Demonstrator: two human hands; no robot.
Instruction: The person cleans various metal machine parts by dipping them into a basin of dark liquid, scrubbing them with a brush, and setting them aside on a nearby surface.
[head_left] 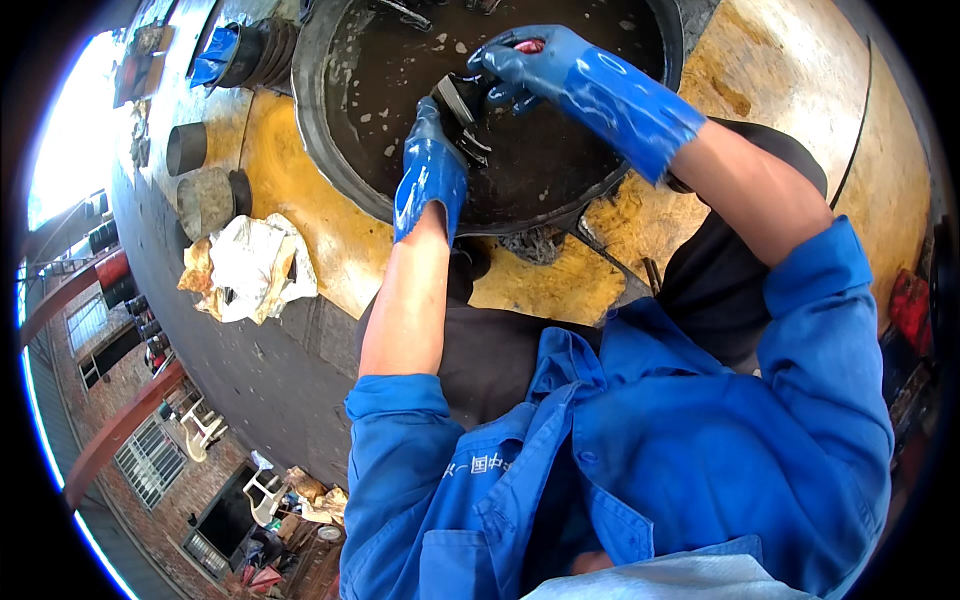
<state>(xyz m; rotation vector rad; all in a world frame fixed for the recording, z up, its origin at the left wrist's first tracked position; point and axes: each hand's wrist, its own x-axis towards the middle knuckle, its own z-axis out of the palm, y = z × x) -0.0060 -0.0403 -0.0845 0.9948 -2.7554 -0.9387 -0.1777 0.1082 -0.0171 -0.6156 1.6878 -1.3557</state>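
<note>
Both my hands wear wet blue rubber gloves and are over a wide round tub (345, 175) of dark, murky liquid. In my left hand (430, 160) is a dark metal part (456, 102) with a pale, flat, ridged face, held by its side. My right hand (530, 65) is curled just right of that part, and a small red thing (530, 46) shows between its thumb and fingers. The rest of that red thing is hidden by the glove, so its kind is unclear. Metal pieces (405, 14) stick out of the liquid at the far side.
Left of the tub lie a crumpled white cloth (262, 265), metal rings (207, 203) and a dark ribbed stack with blue plastic (215, 58). A grey fibrous clump (535, 245) sits at the tub's near edge. Worn yellow sheet (545, 280) covers the floor around the tub.
</note>
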